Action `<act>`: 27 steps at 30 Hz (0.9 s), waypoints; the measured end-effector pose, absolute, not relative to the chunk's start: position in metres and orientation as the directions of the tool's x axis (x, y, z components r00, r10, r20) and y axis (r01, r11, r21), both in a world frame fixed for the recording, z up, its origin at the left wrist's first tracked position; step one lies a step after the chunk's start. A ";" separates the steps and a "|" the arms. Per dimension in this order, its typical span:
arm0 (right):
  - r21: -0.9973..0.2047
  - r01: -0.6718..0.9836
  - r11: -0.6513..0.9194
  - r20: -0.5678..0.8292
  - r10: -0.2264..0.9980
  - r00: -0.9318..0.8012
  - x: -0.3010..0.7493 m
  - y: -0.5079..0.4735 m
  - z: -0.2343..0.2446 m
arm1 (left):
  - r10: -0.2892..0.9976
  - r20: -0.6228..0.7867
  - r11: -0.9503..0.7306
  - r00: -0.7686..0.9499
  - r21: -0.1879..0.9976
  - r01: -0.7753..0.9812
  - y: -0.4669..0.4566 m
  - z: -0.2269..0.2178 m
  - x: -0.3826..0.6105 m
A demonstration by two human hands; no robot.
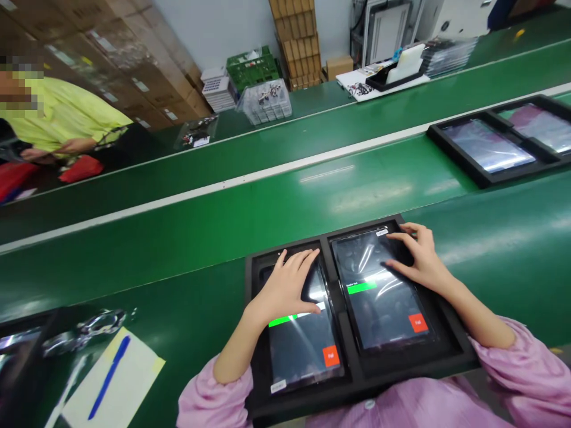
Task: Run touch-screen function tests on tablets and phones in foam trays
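Observation:
A black tray (pixel 450 356) lies on the green conveyor belt (pixel 250 226) right in front of me, with two tablets side by side in it. My left hand (pixel 285 285) rests flat, fingers stretched, on the left tablet (pixel 303 345). My right hand (pixel 417 255) lies with fingers spread on the upper part of the right tablet (pixel 379 297). Both screens show a green bar and a red button at the lower right. Neither hand holds anything.
A second black tray (pixel 473 172) with tablets sits farther along the belt at right. A paper sheet with a blue pen (pixel 109 376) lies at lower left beside shiny wrapped items. A person in a yellow shirt (pixel 66 116) sits across at left. Boxes, crates and pallets stand behind.

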State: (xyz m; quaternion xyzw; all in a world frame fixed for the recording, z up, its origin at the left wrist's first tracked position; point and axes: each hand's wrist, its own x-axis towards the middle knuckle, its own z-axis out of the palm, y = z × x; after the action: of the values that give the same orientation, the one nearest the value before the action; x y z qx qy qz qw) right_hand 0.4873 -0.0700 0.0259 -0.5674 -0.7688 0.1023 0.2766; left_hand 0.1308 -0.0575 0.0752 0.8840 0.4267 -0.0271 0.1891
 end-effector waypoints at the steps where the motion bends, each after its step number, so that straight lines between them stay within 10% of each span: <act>1: -0.463 0.811 0.356 0.275 0.928 -0.251 0.487 -0.070 0.027 | 0.736 -0.222 -0.569 0.640 0.310 0.762 -0.058 0.076 0.130; 10: -0.427 0.789 0.441 0.148 0.895 -0.420 0.491 -0.070 0.034 | 0.733 -0.236 -0.566 0.638 0.307 0.765 -0.058 0.071 0.125; 16: -0.509 0.806 0.303 0.264 0.946 -0.188 0.488 -0.071 0.029 | 0.730 -0.228 -0.564 0.644 0.332 0.756 -0.055 0.070 0.127; 27: -0.192 0.977 0.088 0.349 0.937 -0.016 0.477 -0.082 0.031 | 0.684 -0.244 -0.626 0.688 0.289 0.725 -0.057 0.072 0.134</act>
State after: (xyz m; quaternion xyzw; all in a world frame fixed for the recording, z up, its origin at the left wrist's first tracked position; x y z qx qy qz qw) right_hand 0.4766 -0.0817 0.0307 -0.6734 -0.7108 -0.0514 0.1967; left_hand 0.1342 -0.0574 0.0718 0.8999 0.3912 -0.0553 0.1847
